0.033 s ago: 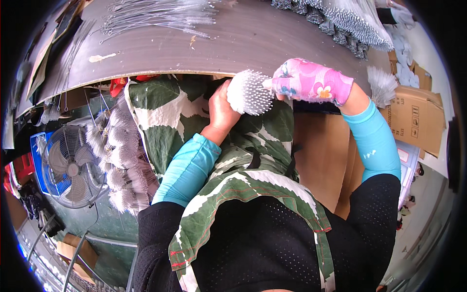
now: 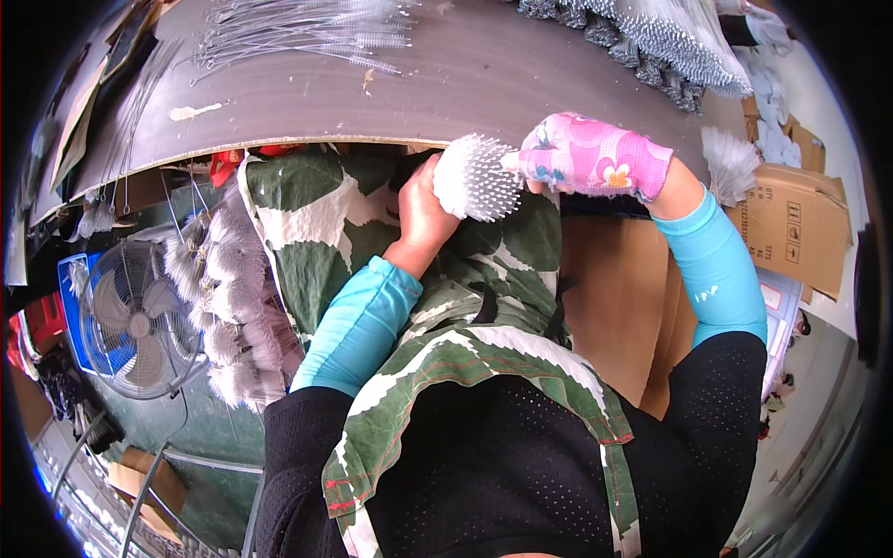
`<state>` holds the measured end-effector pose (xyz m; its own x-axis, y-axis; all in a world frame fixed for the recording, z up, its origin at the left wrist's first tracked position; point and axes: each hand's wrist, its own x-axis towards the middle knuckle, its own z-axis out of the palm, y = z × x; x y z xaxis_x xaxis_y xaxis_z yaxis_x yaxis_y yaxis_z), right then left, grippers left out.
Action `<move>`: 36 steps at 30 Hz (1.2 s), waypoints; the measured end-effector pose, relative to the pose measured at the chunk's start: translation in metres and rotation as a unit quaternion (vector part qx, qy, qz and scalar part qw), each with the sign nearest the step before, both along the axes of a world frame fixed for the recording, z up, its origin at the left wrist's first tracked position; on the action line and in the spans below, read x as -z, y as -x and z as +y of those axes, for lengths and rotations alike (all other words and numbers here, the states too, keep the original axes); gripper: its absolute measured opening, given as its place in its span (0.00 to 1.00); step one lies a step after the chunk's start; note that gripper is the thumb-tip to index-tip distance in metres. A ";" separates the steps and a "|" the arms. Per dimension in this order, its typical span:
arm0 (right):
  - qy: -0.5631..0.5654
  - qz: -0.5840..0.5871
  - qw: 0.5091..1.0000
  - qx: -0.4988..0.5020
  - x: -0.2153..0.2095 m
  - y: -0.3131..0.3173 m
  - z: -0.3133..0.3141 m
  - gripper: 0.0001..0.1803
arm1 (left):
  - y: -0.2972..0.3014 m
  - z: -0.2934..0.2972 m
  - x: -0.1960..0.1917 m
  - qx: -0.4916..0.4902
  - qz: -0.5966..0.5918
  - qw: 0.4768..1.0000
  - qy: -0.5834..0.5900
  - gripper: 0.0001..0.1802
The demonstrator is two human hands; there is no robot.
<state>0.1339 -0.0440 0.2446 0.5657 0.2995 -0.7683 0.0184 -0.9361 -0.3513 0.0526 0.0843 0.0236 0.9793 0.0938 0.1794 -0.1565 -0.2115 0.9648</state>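
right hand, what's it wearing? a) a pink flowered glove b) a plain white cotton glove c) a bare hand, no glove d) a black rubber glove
a: the right hand is covered by a pink glove with a flower print, above a turquoise sleeve, and it holds the white bristly brush head by one end while the bare left hand touches it.

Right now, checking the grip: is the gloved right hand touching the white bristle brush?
Touching. The head view shows the right hand in its pink floral glove pinching the white bristle brush at its edge.
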 end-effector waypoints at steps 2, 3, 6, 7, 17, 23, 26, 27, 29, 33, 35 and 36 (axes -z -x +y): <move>-0.010 0.003 1.000 -0.006 0.005 -0.001 -0.002 0.26 | 0.000 0.000 0.001 0.007 0.006 1.000 0.000 0.16; 0.000 0.015 1.000 0.005 0.004 -0.001 0.000 0.26 | 0.001 0.000 -0.001 0.003 0.010 1.000 0.005 0.16; 0.007 0.040 0.999 0.025 0.006 -0.002 0.001 0.26 | 0.001 0.001 -0.006 -0.001 0.013 1.000 0.000 0.16; 0.004 0.051 0.998 0.035 0.007 -0.002 0.001 0.25 | 0.001 0.001 -0.007 -0.001 0.012 1.000 -0.010 0.17; -0.012 0.015 0.998 0.053 0.010 0.007 0.001 0.24 | 0.003 0.000 -0.017 -0.023 0.033 0.999 -0.027 0.21; -0.051 -0.031 0.997 0.052 0.018 0.011 0.001 0.26 | 0.004 0.002 -0.017 -0.036 0.039 0.998 -0.042 0.23; -0.059 0.036 0.993 0.101 0.015 0.007 -0.008 0.26 | 0.003 0.000 -0.018 -0.034 0.042 0.998 -0.045 0.23; -0.042 0.017 0.996 0.072 0.013 0.006 -0.008 0.26 | 0.003 0.001 -0.019 -0.032 0.043 0.998 -0.045 0.23; -0.026 -0.002 0.999 0.043 0.009 0.005 -0.006 0.27 | 0.004 0.002 -0.019 -0.029 0.045 0.998 -0.045 0.23; -0.005 -0.022 1.000 0.005 0.008 0.004 -0.003 0.25 | 0.004 0.002 -0.019 -0.029 0.035 0.998 -0.035 0.23; -0.004 -0.030 0.999 -0.011 0.010 0.003 -0.004 0.25 | 0.004 0.002 -0.020 -0.026 0.037 0.998 -0.034 0.22; -0.001 -0.034 0.999 -0.026 0.010 0.001 -0.003 0.25 | 0.003 0.002 -0.019 -0.027 0.035 0.998 -0.035 0.22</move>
